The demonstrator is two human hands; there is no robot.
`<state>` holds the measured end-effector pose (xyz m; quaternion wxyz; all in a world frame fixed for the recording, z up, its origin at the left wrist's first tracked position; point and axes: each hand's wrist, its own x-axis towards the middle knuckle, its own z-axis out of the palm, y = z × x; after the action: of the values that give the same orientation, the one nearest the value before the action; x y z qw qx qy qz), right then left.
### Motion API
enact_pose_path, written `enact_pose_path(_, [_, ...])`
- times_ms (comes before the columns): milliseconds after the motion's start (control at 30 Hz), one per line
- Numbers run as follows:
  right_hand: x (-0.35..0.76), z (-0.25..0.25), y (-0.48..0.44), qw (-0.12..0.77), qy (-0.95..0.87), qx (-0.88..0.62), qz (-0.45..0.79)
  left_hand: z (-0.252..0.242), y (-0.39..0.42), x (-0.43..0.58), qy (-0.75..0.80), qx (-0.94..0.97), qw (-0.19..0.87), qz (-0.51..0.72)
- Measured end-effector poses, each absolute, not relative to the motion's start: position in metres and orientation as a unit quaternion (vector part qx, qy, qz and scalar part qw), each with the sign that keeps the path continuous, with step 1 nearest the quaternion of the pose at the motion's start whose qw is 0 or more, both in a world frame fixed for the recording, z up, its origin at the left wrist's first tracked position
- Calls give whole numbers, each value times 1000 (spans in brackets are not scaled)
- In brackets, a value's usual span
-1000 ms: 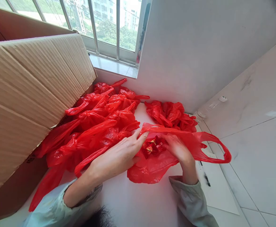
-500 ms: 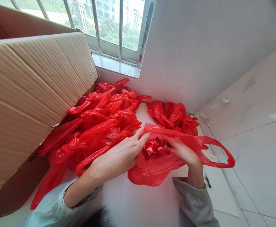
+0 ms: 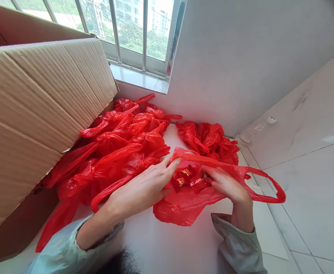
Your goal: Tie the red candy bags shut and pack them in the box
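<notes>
An open red plastic bag (image 3: 184,207) lies on the white surface in front of me, its handle loop trailing to the right. Inside it sit several small red and gold wrapped sweets (image 3: 181,179). My left hand (image 3: 144,188) rests on the bag's left rim, fingers stretched along the edge and pinching it. My right hand (image 3: 226,185) is inside the bag's mouth on the right, fingers curled on the plastic beside the sweets. A pile of tied red bags (image 3: 118,152) lies to the left, with another small heap of red bags (image 3: 209,140) behind.
A large cardboard box (image 3: 32,110) leans in from the left, over the pile. A window (image 3: 138,30) and grey wall stand behind. A clear plastic bottle (image 3: 252,131) lies by the wall at right. White sheet with a pen (image 3: 266,228) sits under my right wrist.
My right hand has slid a little right and lower inside the bag, spreading the mouth. The sweets have shifted apart. My left hand has hardly moved.
</notes>
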<state>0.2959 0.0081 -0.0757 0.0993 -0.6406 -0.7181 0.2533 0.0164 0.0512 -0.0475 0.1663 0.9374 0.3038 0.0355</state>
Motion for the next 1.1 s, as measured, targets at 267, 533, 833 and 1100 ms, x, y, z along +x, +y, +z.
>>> enact_pose_path(267, [289, -80, 12, 99, -715, -651, 234, -48, 51, 16, 297, 943, 151, 21])
enact_pose_path(533, [292, -92, 15, 81, -701, -673, 221, -52, 51, 15, 305, 939, 159, 29])
enact_pose_path(833, [275, -99, 19, 68, -697, -681, 214, -51, 51, 16, 303, 937, 170, 44])
enact_pose_path(1100, [246, -111, 34, 50, -736, -634, 234, -52, 52, 15, 293, 938, 177, 55])
